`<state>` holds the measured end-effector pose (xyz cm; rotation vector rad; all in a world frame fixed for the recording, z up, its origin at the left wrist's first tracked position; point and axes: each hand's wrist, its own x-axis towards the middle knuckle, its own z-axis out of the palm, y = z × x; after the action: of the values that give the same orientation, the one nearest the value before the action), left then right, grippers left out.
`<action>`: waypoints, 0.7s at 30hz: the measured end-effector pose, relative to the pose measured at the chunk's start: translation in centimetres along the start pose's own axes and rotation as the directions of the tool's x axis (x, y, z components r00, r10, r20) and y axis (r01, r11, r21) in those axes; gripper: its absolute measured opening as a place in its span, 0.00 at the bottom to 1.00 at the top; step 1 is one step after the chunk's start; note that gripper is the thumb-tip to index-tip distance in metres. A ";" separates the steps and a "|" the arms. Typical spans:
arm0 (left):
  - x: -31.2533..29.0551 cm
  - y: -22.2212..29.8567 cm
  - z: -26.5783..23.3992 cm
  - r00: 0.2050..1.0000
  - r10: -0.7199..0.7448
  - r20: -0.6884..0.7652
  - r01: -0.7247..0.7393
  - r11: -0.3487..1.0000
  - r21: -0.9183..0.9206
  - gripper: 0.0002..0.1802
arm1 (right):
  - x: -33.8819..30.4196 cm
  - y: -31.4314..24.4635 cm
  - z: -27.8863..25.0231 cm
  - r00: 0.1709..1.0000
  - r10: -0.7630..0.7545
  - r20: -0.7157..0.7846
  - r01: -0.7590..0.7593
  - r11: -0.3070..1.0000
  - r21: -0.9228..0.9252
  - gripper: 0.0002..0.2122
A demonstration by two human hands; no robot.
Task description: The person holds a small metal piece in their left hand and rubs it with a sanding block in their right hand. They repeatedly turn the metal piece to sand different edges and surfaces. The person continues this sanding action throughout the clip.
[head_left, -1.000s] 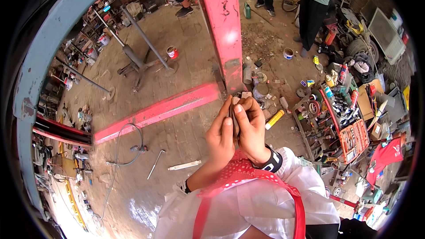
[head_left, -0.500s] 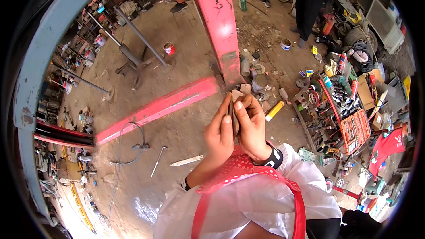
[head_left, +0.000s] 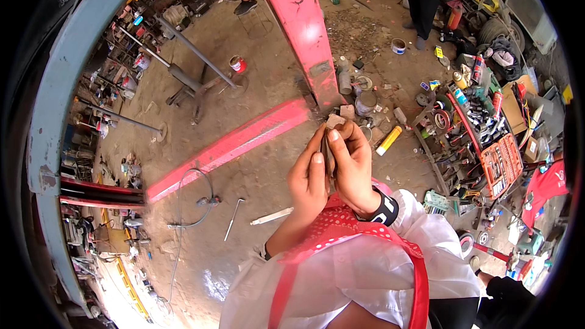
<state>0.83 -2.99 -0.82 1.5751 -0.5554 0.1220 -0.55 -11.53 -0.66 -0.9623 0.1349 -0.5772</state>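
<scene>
In front of my chest, my left hand (head_left: 309, 173) and my right hand (head_left: 353, 167) are closed together on a thin, dark flat piece (head_left: 329, 161). Fingers and thumbs pinch it from both sides, and it is seen nearly edge-on between them. Most of its face is hidden, so its kind cannot be made out. Just beyond my fingertips, pale blocks (head_left: 347, 111) lie on the ground by the foot of a red post (head_left: 295, 18). A yellow tube (head_left: 389, 141) lies to the right of my hands.
A red beam (head_left: 231, 149) crosses the floor leftward from the post. Left of me lie a looped cable (head_left: 180, 222), a metal rod (head_left: 232, 222) and a pale bar (head_left: 272, 216). On the right are an orange tool case (head_left: 501, 166) and cluttered tools. People stand at the back (head_left: 422, 0) and lower right.
My view has shifted slightly, so the surroundings sit a little farther right. Both hands keep their pinch on the flat piece. A person's foot now shows at the lower right.
</scene>
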 end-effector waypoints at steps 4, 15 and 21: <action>0.0 -0.2 0.0 0.999 -0.037 0.006 0.037 0.998 -0.060 0.24 | 0.8 -0.4 0.4 0.997 0.066 -0.035 -0.064 0.997 0.044 0.09; 0.7 1.3 -0.2 0.973 -0.230 0.024 0.226 0.923 -0.310 0.26 | 0.5 -0.3 0.1 0.979 0.203 0.017 -0.203 0.968 0.148 0.09; 0.9 1.0 -0.1 0.997 -0.065 0.034 0.067 0.997 -0.047 0.27 | -0.1 -0.2 0.2 0.999 0.028 0.029 -0.028 1.000 -0.003 0.07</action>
<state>1.21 -3.10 0.43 1.5489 -0.5275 0.0324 -0.63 -11.46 -0.36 -0.9695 0.1228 -0.5373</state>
